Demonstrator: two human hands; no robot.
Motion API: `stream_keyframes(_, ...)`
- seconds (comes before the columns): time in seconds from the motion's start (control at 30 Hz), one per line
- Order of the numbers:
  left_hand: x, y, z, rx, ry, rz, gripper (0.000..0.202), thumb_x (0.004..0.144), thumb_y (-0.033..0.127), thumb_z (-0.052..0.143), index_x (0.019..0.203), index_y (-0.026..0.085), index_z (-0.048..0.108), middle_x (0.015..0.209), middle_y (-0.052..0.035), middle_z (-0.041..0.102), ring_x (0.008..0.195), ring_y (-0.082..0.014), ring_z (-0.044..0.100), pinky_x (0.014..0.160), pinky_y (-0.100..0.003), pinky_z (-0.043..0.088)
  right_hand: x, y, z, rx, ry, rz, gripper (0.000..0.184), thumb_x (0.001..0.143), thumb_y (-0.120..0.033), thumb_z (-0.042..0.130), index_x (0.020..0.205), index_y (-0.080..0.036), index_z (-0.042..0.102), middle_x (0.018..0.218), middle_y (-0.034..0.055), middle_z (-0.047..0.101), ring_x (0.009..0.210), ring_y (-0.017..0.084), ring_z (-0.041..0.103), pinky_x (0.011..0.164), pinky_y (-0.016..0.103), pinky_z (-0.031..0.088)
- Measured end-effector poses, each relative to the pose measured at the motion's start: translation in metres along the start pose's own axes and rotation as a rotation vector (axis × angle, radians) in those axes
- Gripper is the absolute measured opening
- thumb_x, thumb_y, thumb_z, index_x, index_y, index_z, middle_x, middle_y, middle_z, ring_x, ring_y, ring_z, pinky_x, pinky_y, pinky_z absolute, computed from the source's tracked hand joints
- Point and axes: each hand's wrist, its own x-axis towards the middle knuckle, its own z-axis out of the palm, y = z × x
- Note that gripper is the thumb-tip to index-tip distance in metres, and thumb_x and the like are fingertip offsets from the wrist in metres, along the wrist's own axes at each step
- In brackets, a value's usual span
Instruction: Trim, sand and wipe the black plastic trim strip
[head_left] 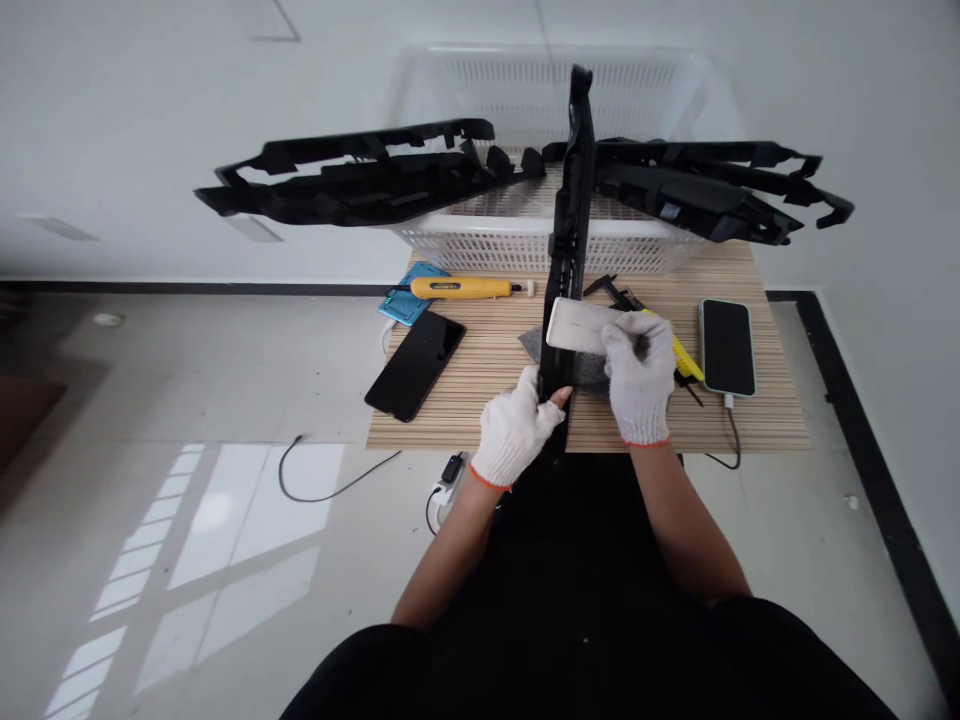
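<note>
A long black plastic trim piece point(571, 210) runs from the table's near edge up over the basket. My left hand point(517, 425), in a white knit glove with a bare thumb tip, is closed around its near end. In my right hand point(639, 375), also gloved, a flat whitish rectangular pad point(581, 325) is pinched at its right end. The pad lies across the trim piece; whether it presses on the plastic I cannot tell. Beneath them a dark grey cloth-like sheet point(592, 372) shows on the wood-striped table point(465, 425).
A white plastic basket point(480, 240) behind holds more black trim pieces point(375, 185), jutting out both sides. On the table are a yellow corded hand tool point(461, 288), a blue pad point(405, 305), a black phone point(416, 365), a charging phone point(727, 345), a caliper point(611, 290) and a yellow-handled tool point(686, 360).
</note>
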Motion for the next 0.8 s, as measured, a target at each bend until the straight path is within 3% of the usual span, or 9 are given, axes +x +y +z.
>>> stream_keyframes(0.13, 0.000, 0.000, 0.000, 0.081, -0.003, -0.039, 0.050, 0.103, 0.059, 0.047, 0.127, 0.016, 0.061, 0.091, -0.0143, 0.079, 0.093, -0.0338, 0.077, 0.071, -0.035, 0.046, 0.006, -0.006, 0.001, 0.016, -0.165, -0.084, 0.013, 0.087, -0.032, 0.074, 0.095, -0.023, 0.069, 0.098, 0.0019, 0.074, 0.093, 0.020, 0.069, 0.090, 0.036, 0.058)
stream_keyframes(0.23, 0.000, -0.002, 0.001, 0.040, -0.001, 0.006, 0.049, 0.104, 0.059, 0.046, 0.131, 0.020, 0.059, 0.088, -0.0096, 0.080, 0.091, -0.0314, 0.078, 0.070, -0.033, 0.045, 0.008, -0.006, 0.001, 0.044, 0.045, -0.087, 0.010, 0.089, -0.031, 0.072, 0.095, -0.023, 0.071, 0.099, 0.0018, 0.076, 0.096, 0.020, 0.071, 0.095, 0.037, 0.058)
stream_keyframes(0.27, 0.000, -0.002, 0.002, 0.043, 0.004, 0.002, 0.049, 0.104, 0.059, 0.046, 0.129, 0.020, 0.060, 0.088, -0.0100, 0.080, 0.091, -0.0315, 0.078, 0.071, -0.034, 0.046, 0.008, -0.005, 0.000, 0.047, 0.037, -0.085, 0.009, 0.090, -0.030, 0.071, 0.095, -0.023, 0.071, 0.100, 0.0019, 0.076, 0.096, 0.020, 0.071, 0.094, 0.037, 0.058)
stream_keyframes(0.37, 0.001, -0.001, 0.004, 0.089, 0.025, -0.043, 0.054, 0.102, 0.061, 0.047, 0.128, 0.016, 0.061, 0.090, -0.0150, 0.079, 0.092, -0.0343, 0.077, 0.071, -0.035, 0.047, 0.006, 0.002, -0.001, 0.023, -0.163, -0.158, 0.007, 0.089, -0.028, 0.072, 0.094, -0.024, 0.074, 0.101, 0.0016, 0.076, 0.093, 0.020, 0.071, 0.089, 0.036, 0.059)
stream_keyframes(0.53, 0.003, -0.002, -0.003, -0.076, 0.004, 0.002, 0.051, 0.101, 0.059, 0.050, 0.138, 0.024, 0.056, 0.088, -0.0077, 0.080, 0.092, -0.0341, 0.078, 0.072, -0.035, 0.047, 0.003, 0.006, 0.000, 0.042, 0.064, -0.130, 0.010, 0.090, -0.032, 0.074, 0.097, -0.024, 0.074, 0.102, 0.0019, 0.077, 0.100, 0.021, 0.072, 0.093, 0.038, 0.059)
stream_keyframes(0.67, -0.003, -0.004, -0.016, -0.102, -0.093, 0.038, 0.063, 0.092, 0.063, 0.064, 0.140, 0.025, 0.053, 0.100, -0.0092, 0.079, 0.102, -0.0386, 0.076, 0.075, -0.038, 0.050, 0.007, -0.001, 0.001, 0.018, 0.027, -0.147, 0.012, 0.090, -0.032, 0.076, 0.099, -0.023, 0.075, 0.103, 0.0029, 0.077, 0.101, 0.021, 0.071, 0.094, 0.037, 0.058)
stream_keyframes(0.73, -0.009, -0.004, -0.020, -0.063, -0.143, 0.084, 0.074, 0.084, 0.062, 0.073, 0.142, 0.023, 0.050, 0.101, -0.0095, 0.079, 0.103, -0.0398, 0.075, 0.077, -0.039, 0.051, 0.009, -0.005, 0.003, 0.039, 0.066, -0.117, 0.013, 0.091, -0.032, 0.076, 0.100, -0.023, 0.074, 0.104, 0.0034, 0.077, 0.101, 0.021, 0.071, 0.096, 0.037, 0.058)
stream_keyframes(0.8, -0.013, -0.003, -0.019, -0.050, -0.141, 0.096, 0.068, 0.085, 0.055, 0.076, 0.138, 0.022, 0.051, 0.099, -0.0080, 0.078, 0.101, -0.0373, 0.076, 0.076, -0.038, 0.050, 0.008, -0.007, 0.005, 0.072, 0.125, -0.066, 0.015, 0.092, -0.033, 0.076, 0.101, -0.022, 0.073, 0.104, 0.0038, 0.077, 0.100, 0.021, 0.071, 0.096, 0.038, 0.058)
